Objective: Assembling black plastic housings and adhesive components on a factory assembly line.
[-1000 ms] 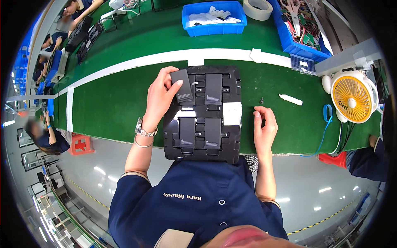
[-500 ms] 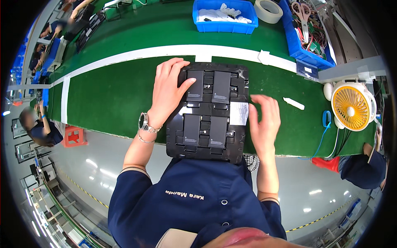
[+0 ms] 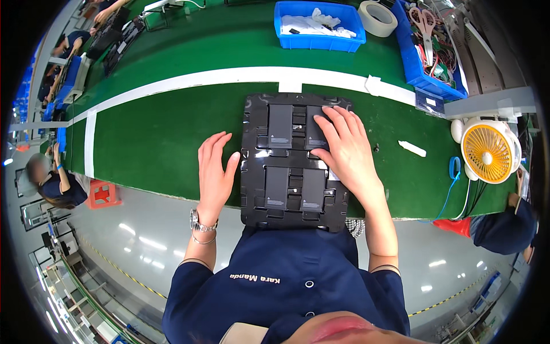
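Note:
A black moulded plastic tray (image 3: pixel 252 198) lies at the near table edge, against my front. Set in its recesses are several flat black battery packs, among them an upper left pack (image 3: pixel 280 123) and a lower left pack (image 3: pixel 277 186). My right hand (image 3: pixel 346 146) reaches over the tray's right side. Its fingers are spread across the upper right pack (image 3: pixel 314 129), the thumb near that pack's lower edge. Partly under this hand shows a white paper label (image 3: pixel 333 175). Left of the tray, my left hand (image 3: pixel 216 169) is open and holds nothing, its thumb close to the tray's side.
On the green table (image 3: pixel 166 132), a white marker-like stick (image 3: pixel 412 149) and a small fan (image 3: pixel 487 152) are at right. Farther back stand a blue bin (image 3: pixel 321 41), a tape roll (image 3: pixel 378 18) and a parts bin (image 3: pixel 427 74) with scissors (image 3: pixel 424 28). Other people sit at both sides.
My left hand has left the tray's upper left corner and drawn back beside it. From the right side, my right hand has come over the upper right pack. The view has shifted slightly.

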Motion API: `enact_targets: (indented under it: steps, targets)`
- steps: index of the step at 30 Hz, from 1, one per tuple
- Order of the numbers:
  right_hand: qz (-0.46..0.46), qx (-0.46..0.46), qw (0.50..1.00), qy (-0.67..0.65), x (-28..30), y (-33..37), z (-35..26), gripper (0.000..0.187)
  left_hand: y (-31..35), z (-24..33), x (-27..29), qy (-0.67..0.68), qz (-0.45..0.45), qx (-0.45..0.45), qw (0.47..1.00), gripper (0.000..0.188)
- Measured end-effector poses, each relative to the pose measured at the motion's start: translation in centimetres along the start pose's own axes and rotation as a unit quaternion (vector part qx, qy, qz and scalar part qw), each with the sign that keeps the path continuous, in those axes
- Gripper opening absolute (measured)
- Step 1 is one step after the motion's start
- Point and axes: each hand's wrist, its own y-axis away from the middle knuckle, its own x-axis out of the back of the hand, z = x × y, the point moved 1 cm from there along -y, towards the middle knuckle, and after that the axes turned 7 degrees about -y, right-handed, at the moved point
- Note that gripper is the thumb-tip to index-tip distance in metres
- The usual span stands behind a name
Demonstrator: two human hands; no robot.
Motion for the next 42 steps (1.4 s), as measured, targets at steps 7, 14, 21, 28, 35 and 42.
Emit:
enact_targets:
  steps: [7, 14, 21, 28, 35, 42]
  targets:
    - [0.13, -0.216, 0.967, -0.033, 2.4, 7.6, 0.2, 0.045, 0.6, -0.7, -0.5, -0.007, -0.008, -0.025, 1.0, 0.036]
    - [0.07, -0.381, 0.749, -0.538, 2.0, 14.6, -2.1, 0.054, 2.8, -0.8, 1.2, 0.388, -0.178, 0.207, 0.88, 0.053]
    - [-0.012, -0.398, 0.626, -0.671, 3.2, 14.3, -2.4, 0.065, 5.0, 0.0, 3.2, 0.539, -0.27, 0.317, 0.732, 0.062]
    - [-0.018, -0.392, 0.591, -0.705, 2.4, 14.4, -2.2, 0.066, 3.8, 0.1, 2.4, 0.53, -0.304, 0.32, 0.724, 0.049]
    - [0.041, -0.398, 0.568, -0.719, 1.6, 14.0, -2.2, 0.067, 2.3, -0.3, 1.8, 0.465, -0.324, 0.278, 0.776, 0.032]
    - [0.071, -0.378, 0.6, -0.701, 1.1, 13.9, -0.1, 0.053, 3.5, 2.5, -1.3, 0.535, -0.237, 0.257, 0.769, 0.055]
